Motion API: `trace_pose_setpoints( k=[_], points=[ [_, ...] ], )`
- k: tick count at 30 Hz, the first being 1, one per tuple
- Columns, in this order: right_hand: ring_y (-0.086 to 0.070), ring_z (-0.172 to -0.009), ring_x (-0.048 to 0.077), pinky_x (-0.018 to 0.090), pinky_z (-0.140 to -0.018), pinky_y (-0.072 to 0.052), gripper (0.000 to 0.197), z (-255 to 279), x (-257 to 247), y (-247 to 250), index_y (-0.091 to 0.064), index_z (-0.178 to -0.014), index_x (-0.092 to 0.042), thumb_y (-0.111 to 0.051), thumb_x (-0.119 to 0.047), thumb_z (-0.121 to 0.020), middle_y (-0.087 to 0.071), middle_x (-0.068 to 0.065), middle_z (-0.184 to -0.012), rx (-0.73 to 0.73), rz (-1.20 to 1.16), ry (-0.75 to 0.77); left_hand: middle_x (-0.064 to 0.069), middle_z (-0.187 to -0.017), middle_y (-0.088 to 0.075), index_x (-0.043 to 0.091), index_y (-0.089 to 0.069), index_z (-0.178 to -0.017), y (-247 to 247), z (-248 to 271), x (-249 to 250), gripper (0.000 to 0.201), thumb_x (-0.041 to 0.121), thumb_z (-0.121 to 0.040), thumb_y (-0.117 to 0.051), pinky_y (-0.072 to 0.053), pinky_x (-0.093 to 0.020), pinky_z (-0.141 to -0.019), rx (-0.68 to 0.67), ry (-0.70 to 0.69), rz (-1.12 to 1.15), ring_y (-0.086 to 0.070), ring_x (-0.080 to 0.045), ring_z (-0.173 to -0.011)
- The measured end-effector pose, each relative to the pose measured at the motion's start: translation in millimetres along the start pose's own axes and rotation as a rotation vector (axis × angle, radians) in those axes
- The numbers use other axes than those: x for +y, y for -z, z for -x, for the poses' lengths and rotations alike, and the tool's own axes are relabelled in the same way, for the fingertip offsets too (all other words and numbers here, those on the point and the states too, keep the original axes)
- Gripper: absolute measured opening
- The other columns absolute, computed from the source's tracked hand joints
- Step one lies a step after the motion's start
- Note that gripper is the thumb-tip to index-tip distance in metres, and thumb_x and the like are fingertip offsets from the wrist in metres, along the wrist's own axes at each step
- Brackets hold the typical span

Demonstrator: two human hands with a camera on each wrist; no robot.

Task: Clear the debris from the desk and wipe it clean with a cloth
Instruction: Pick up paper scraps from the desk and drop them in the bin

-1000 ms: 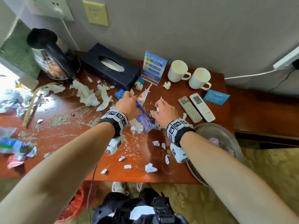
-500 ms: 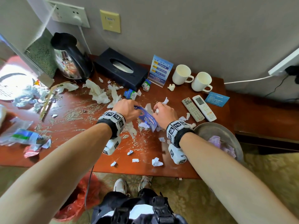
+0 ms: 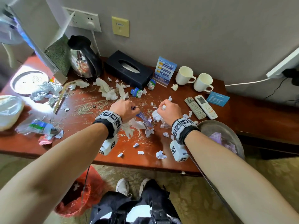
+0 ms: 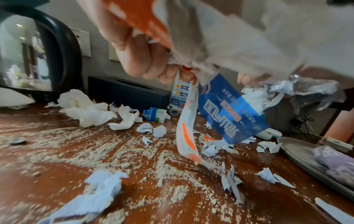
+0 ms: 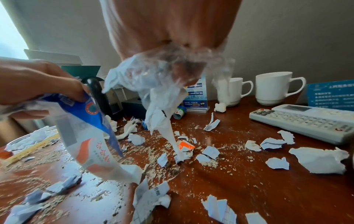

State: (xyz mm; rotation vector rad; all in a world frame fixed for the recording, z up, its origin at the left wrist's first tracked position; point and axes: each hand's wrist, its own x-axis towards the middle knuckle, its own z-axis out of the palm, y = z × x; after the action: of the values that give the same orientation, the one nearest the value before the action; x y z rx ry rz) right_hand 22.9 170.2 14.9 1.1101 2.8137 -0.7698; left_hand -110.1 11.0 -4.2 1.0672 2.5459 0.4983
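Head view: left hand (image 3: 123,109) fingers curled round blue wrapper (image 4: 229,112) and tissue; right hand (image 3: 169,110) fingers curled round paper wad (image 5: 153,78) in clear film. Advice: keep both fists tight, carry to red bag (image 3: 77,191) under tabletop (image 3: 186,160). Crumbs (image 3: 90,107), scraps remain. Cloth (image 3: 216,137) in basin, partly hidden.

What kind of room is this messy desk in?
Probably a hotel room: an electric kettle, two white mugs, two remote controls and a small printed notice stand sit along the wall.
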Motion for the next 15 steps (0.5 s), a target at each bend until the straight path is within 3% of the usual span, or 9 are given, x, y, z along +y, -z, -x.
trace_pose_setpoints(
  k=[6,9,11,15],
  points=[
    [-0.054,-0.083,0.026,0.028,-0.068,-0.039,0.015,8.8,-13.2,-2.6,-0.059,-0.104,-0.014,-0.055,-0.025,-0.093,-0.066,0.011,-0.096,-0.051,0.01,0.118,-0.002,-0.061,-0.059,0.013,-0.064,-0.072,10.7,29.6,-4.4,0.037,0.042,-0.092,-0.053,-0.043,-0.024,-0.047,0.103,0.126,-0.021,-0.052,-0.018,-0.051],
    [-0.059,-0.086,0.029,0.034,-0.072,-0.047,0.011,17.8,-23.5,-4.3,-0.059,-0.099,-0.017,-0.057,-0.024,-0.092,-0.067,0.011,-0.095,-0.072,-0.013,0.184,-0.002,-0.07,-0.068,0.017,-0.068,-0.077,14.2,51.8,-8.4,0.035,0.046,-0.091,-0.053,-0.054,-0.03,-0.051,0.144,0.196,-0.003,-0.063,-0.02,-0.058],
    [-0.061,-0.089,0.032,0.036,-0.074,-0.048,0.011,25.7,-30.7,-3.9,-0.059,-0.099,-0.016,-0.057,-0.024,-0.092,-0.067,0.013,-0.094,-0.092,-0.018,0.227,0.0,-0.065,-0.065,0.02,-0.063,-0.068,15.7,67.1,-13.3,0.035,0.045,-0.09,-0.053,-0.056,-0.031,-0.051,0.165,0.23,0.044,-0.06,-0.02,-0.053],
    [-0.053,-0.082,0.026,0.03,-0.068,-0.04,0.017,41.5,-52.1,-5.4,-0.06,-0.106,-0.012,-0.055,-0.022,-0.093,-0.059,0.008,-0.09,-0.11,-0.009,0.328,0.0,-0.051,-0.048,0.017,-0.048,-0.055,21.3,104.2,-25.6,0.04,0.047,-0.082,-0.045,-0.045,-0.03,-0.044,0.228,0.28,0.118,-0.043,-0.021,-0.046]
  ],
)
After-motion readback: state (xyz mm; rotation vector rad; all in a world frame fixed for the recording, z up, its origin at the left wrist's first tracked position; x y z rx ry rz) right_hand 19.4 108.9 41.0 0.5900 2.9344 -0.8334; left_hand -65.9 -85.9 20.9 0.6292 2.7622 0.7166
